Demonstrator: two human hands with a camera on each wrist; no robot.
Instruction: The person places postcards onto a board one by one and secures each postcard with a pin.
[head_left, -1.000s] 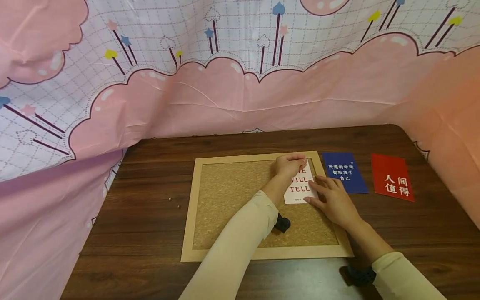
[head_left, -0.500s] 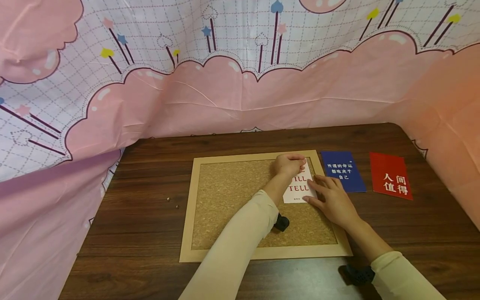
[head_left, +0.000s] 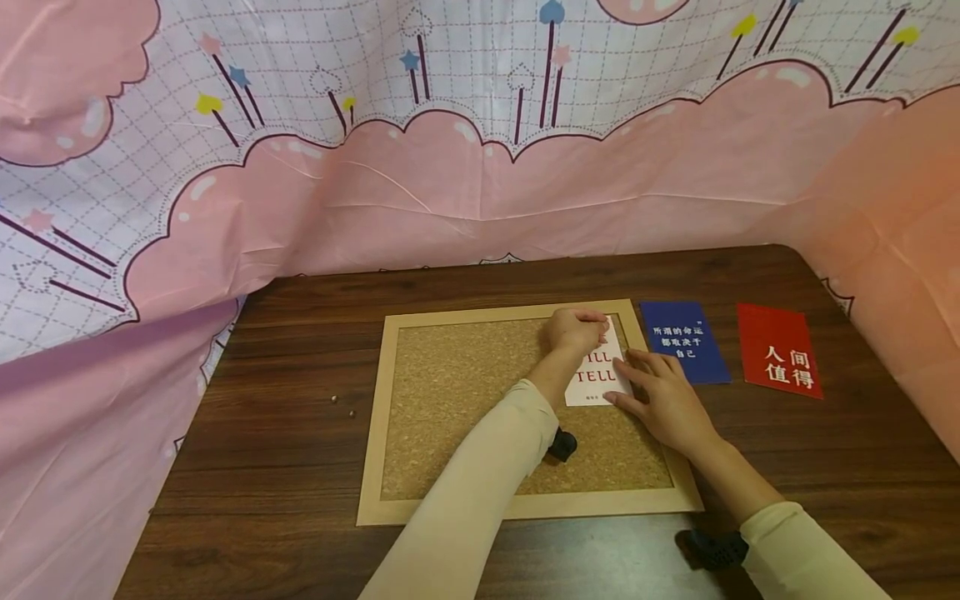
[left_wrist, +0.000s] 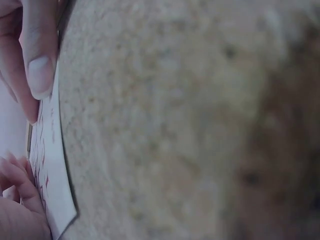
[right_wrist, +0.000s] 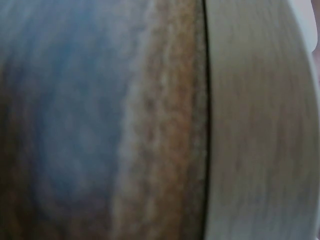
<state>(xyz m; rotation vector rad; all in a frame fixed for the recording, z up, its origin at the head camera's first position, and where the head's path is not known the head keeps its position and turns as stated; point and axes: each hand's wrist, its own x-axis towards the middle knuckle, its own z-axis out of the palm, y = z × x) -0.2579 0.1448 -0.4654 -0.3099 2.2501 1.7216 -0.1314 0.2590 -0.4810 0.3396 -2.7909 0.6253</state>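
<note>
"While the white card (head_left: 596,377) is being attended to, how are the two hands held?"

"Over its upper end the left hand (head_left: 576,330) is placed, its fingers curled in and brought close together; whether anything is pinched by them cannot be told. The right hand (head_left: 669,402) is rested against the card's right side, with thumb and fingers spread, and the lower corner is touched by the thumb."

"And by what is the card borne?"

"By a cork board (head_left: 450,392), on which it is laid between the two hands. The board is edged by a pale wooden frame (head_left: 378,417), which is crossed by the right hand."

"What is found past the right hand?"

"Just beyond its fingers a blue card (head_left: 684,343) is laid on the bench (head_left: 277,350), and farther to the right a red card (head_left: 780,350). Both are printed with white characters."

"And on the other side?"

"Well to the left of the left hand, outside the frame, two small shiny objects (head_left: 333,399) are seen. Ahead of both hands, the bench is backed by a pink and white curtain (head_left: 487,200)."
</note>
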